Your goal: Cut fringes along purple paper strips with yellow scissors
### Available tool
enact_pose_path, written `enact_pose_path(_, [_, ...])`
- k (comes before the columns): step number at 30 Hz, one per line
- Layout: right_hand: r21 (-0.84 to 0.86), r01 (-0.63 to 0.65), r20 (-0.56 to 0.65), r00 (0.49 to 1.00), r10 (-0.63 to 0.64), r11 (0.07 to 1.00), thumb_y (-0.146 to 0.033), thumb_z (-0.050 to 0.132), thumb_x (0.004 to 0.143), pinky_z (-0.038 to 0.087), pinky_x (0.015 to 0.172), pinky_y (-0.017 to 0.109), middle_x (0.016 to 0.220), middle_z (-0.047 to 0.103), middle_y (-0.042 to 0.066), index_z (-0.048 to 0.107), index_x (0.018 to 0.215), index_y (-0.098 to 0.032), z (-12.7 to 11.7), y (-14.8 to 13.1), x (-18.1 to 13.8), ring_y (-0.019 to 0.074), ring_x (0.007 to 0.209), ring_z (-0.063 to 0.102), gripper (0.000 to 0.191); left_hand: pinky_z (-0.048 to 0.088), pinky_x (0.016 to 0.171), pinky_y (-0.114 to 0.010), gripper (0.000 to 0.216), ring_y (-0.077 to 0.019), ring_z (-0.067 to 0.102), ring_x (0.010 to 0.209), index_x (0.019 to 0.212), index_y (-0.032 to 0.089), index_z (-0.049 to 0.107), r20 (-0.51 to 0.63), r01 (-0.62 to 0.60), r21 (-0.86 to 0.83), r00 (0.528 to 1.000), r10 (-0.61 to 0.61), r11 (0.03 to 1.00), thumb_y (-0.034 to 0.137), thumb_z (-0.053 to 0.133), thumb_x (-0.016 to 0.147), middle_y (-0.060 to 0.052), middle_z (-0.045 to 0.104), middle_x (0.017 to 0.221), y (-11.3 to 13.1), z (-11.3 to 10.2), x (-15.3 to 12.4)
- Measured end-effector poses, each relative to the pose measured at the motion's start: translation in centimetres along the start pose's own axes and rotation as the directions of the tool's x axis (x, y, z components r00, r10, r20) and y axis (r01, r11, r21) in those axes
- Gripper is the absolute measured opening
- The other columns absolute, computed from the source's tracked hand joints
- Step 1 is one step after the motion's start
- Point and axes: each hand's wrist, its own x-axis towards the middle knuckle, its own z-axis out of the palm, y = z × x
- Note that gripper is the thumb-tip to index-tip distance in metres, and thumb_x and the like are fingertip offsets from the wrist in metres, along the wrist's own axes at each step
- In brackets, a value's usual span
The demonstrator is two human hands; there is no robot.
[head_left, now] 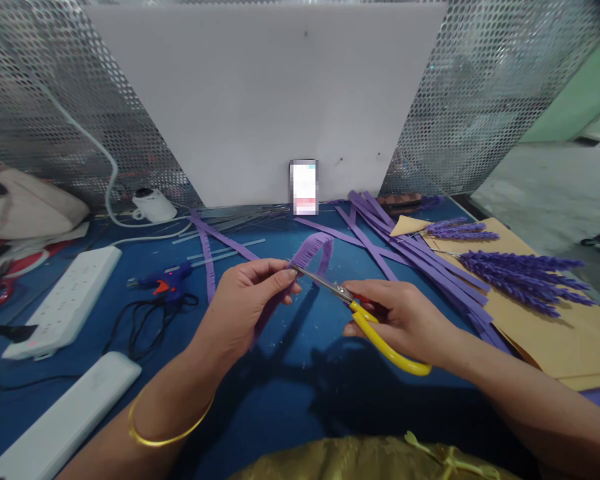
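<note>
A purple paper strip (312, 248), fringed along one edge, is pinched between the thumb and fingers of my left hand (247, 297). Its upper part curls over in a loop, and another length hangs below the hand. My right hand (397, 313) is closed around yellow-handled scissors (387, 348). The blades reach to the strip right beside my left thumb; whether they are parted there is hard to see. To the right lies a bundle of uncut-looking purple strips (430, 267). Several loose strips, one a fringed strip (207, 260), rest behind my hands.
At left are a blue glue gun (167, 281) with a black cord, a white power strip (65, 300) and red-handled scissors (0, 293). Purple lavender-like stems (520, 273) lie on brown paper (555, 333) at right. A lit phone (304, 188) leans against a white board (280, 100).
</note>
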Motion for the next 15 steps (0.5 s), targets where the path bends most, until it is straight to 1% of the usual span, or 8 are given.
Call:
enact_pose_path(3, [0.021,-0.012,0.001,1.0,0.012,1.0,-0.054,0.064,0.091,0.032,0.057,0.024,0.07,0.048,-0.002,0.068,0.104,-0.015,0.0,0.01,0.03,0.0133,0.062,0.041,0.041,0.045,0.054,-0.017,0.013,-0.008,0.058,0.054,0.071,0.018,0.078,0.015,0.009,-0.012,1.0,-0.008,1.0,0.025,0.086,0.065,0.0,0.071,0.061,-0.03,-0.08,0.0])
enact_pose_path(5, [0.062,-0.031,0.025,0.999,0.03,0.998,-0.053,0.065,0.091,0.032,0.056,0.024,0.07,0.048,-0.002,0.068,0.099,-0.015,-0.01,-0.03,0.09,0.013,0.062,0.04,0.039,0.043,0.052,-0.016,0.013,-0.0077,0.057,0.052,0.07,0.018,0.077,0.023,0.02,-0.026,1.0,-0.019,0.999,0.025,0.087,0.065,0.0,0.071,0.059,0.0,-0.17,-0.04])
enact_pose_path(8, [0.118,-0.068,0.068,0.996,0.061,0.991,-0.052,0.064,0.091,0.031,0.055,0.024,0.07,0.05,-0.002,0.068,0.098,-0.016,0.02,-0.2,0.14,0.0127,0.061,0.039,0.036,0.042,0.05,-0.016,0.013,-0.0074,0.056,0.051,0.069,0.018,0.077,0.036,0.02,-0.035,0.999,-0.018,0.999,0.025,0.087,0.064,0.001,0.07,0.057,0.04,-0.22,-0.11])
enact_pose_path(13, [0.055,-0.047,0.017,0.999,0.046,0.997,-0.052,0.067,0.089,0.032,0.056,0.024,0.07,0.049,-0.002,0.068,0.102,-0.016,0.17,-0.41,0.08,0.0136,0.062,0.041,0.038,0.044,0.054,-0.016,0.01,-0.0075,0.057,0.053,0.067,0.017,0.077,0.055,-0.028,-0.001,0.998,0.028,1.0,0.024,0.084,0.067,0.0,0.069,0.058,-0.06,0.01,-0.19])
enact_pose_path(15, [0.077,-0.061,0.021,0.998,0.059,0.995,-0.054,0.067,0.089,0.033,0.056,0.024,0.07,0.049,-0.001,0.068,0.099,-0.016,0.21,-0.42,0.07,0.0137,0.062,0.04,0.039,0.044,0.053,-0.016,0.01,-0.0074,0.056,0.053,0.067,0.017,0.077,0.058,-0.019,-0.002,0.998,0.019,1.0,0.024,0.084,0.067,0.0,0.069,0.058,-0.07,0.1,-0.19])
